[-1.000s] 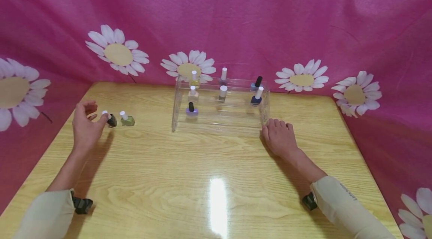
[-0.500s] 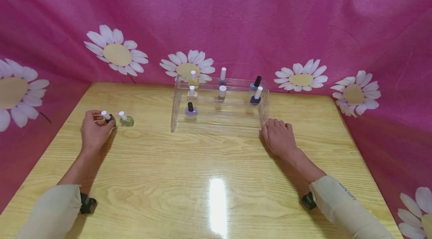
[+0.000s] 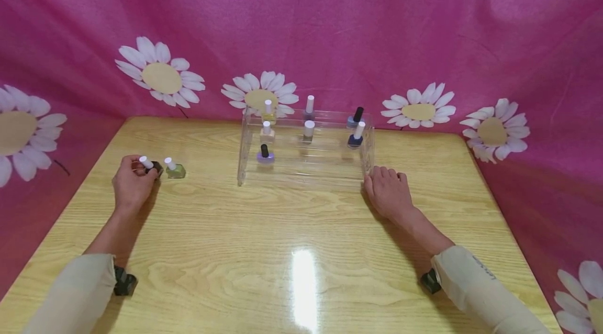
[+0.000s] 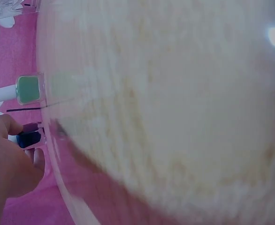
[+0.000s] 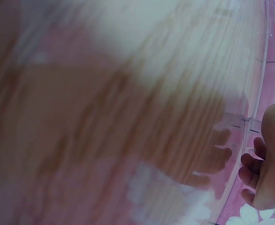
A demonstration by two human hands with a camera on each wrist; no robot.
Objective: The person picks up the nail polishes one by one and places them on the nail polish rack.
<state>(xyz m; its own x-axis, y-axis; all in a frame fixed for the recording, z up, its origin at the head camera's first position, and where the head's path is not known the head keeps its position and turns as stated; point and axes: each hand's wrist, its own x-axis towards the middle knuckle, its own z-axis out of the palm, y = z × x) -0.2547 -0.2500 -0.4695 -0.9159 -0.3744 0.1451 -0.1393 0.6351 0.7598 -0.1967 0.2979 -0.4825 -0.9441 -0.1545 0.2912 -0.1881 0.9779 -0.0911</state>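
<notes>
At the left of the table, my left hand (image 3: 132, 186) pinches a dark nail polish bottle (image 3: 156, 167) with a white cap. The left wrist view shows thumb and fingers (image 4: 38, 160) on either side of this dark bottle (image 4: 29, 138). Just right of it stands a green nail polish bottle (image 3: 176, 171), also white-capped. A clear tiered rack (image 3: 301, 183) in the middle bears several polish bottles. Loosely bent, my right hand (image 3: 390, 192) rests beside the rack's front right corner, with nothing visible gripped. Whether it touches the rack is hard to tell.
On the rack's lower tier sits a purple bottle (image 3: 265, 158) with a black cap. A navy bottle (image 3: 355, 140) stands at the right, one tier up. A pink flowered cloth (image 3: 301, 30) hangs behind and beside the wooden table (image 3: 226, 260).
My left hand has moved right and down onto the dark nail polish bottle, and its fingers have closed around it. The right hand has stayed beside the rack.
</notes>
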